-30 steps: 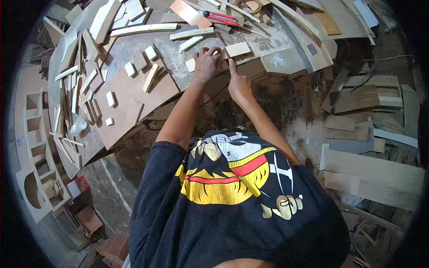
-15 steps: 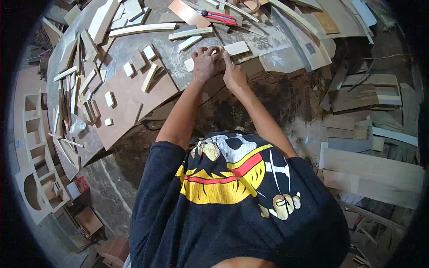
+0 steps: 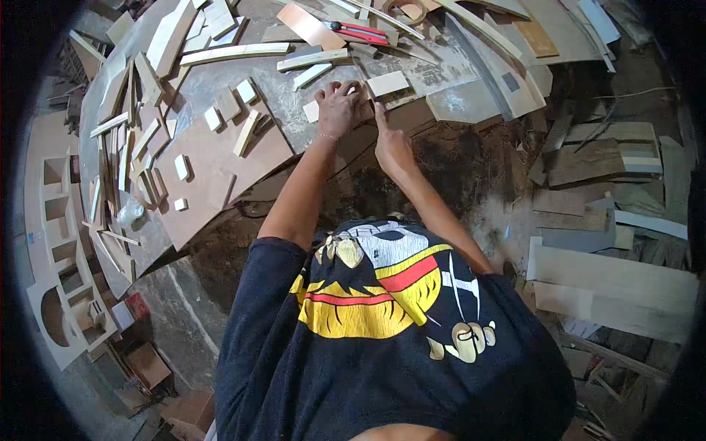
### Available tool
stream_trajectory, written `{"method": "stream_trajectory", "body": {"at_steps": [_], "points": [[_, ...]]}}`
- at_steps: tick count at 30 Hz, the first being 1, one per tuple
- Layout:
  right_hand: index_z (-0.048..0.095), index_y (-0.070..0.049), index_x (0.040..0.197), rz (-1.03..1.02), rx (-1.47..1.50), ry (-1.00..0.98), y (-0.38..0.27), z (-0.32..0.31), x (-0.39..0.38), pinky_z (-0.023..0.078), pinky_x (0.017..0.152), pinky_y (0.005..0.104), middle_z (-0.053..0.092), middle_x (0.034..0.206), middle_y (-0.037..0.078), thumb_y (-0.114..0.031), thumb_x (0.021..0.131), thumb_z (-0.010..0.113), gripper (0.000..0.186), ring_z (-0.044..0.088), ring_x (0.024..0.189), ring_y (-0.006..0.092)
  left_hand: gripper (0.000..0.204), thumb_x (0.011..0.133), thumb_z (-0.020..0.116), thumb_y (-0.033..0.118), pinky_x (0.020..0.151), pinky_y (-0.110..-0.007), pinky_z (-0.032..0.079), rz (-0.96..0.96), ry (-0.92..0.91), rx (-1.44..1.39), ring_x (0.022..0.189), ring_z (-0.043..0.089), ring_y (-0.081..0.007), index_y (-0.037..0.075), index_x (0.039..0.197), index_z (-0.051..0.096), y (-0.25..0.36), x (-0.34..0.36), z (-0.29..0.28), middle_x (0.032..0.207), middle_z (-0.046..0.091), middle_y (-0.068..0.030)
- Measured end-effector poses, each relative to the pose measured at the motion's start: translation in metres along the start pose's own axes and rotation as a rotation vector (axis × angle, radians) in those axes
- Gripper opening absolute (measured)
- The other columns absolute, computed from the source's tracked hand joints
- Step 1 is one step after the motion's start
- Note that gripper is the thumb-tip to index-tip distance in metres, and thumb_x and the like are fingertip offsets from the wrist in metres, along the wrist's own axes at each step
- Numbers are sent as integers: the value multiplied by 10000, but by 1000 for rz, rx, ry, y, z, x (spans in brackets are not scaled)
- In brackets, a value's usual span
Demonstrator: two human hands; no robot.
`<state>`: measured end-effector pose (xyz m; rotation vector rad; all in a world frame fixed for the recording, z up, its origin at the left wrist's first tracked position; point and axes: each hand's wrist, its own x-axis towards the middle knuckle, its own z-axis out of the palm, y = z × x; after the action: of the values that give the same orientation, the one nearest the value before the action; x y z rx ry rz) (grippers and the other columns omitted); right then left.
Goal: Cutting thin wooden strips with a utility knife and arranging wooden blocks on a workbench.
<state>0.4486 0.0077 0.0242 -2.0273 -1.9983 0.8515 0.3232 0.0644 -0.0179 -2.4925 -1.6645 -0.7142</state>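
Observation:
A pale wooden strip (image 3: 388,84) lies at the near edge of the workbench, its middle covered by my left hand (image 3: 338,112). The fingers of that hand are bent over the strip and press it down; a small brown piece shows beside them. My right hand (image 3: 395,149) is just below and right of the strip, fingers curled and index finger stretched forward to the strip's near edge. Whatever it grips is hidden. Beyond the hands lie short pale wooden pieces (image 3: 312,76) and a red-handled cutting tool (image 3: 360,34).
A brown board (image 3: 198,202) with several small wooden blocks lies left on the workbench (image 3: 294,121). Wood offcuts (image 3: 151,81) crowd the far left. A tape roll (image 3: 406,10) sits at the back. Planks (image 3: 610,272) are stacked right; a compartmented wooden frame (image 3: 62,250) stands left.
My right hand has drawn back slightly toward me, away from the strip, baring more of its right part. My left hand stays on the strip, shifted only a little.

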Motion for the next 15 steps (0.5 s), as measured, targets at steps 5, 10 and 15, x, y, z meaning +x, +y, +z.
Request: {"method": "stream_trajectory", "body": {"at_steps": [5,10,15], "points": [[197,-132,1316,-195,-10,294,3,3,5,431,602,473,543,647,263,-5,751,366,603,551,636,415,220,688,544,230,800,-428,289,-11,-36,4,967,448,-205,183,882,637,-1,1,4,1067,498,48],[207,-136,1311,-26,-21,25,2,3,5,432,619,486,544,673,277,-5,763,358,583,548,654,427,256,680,555,218,800,-423,286,-16,-54,2,997,419,-210,185,926,620,0,-1,2,1095,480,34],[198,-140,1313,-16,39,29,-3,-4,2,430,645,496,540,741,304,-9,773,341,573,542,711,442,261,681,556,232,797,-421,285,27,-46,6,985,421,-217,186,931,617,-2,0,0,1106,476,37]]}}
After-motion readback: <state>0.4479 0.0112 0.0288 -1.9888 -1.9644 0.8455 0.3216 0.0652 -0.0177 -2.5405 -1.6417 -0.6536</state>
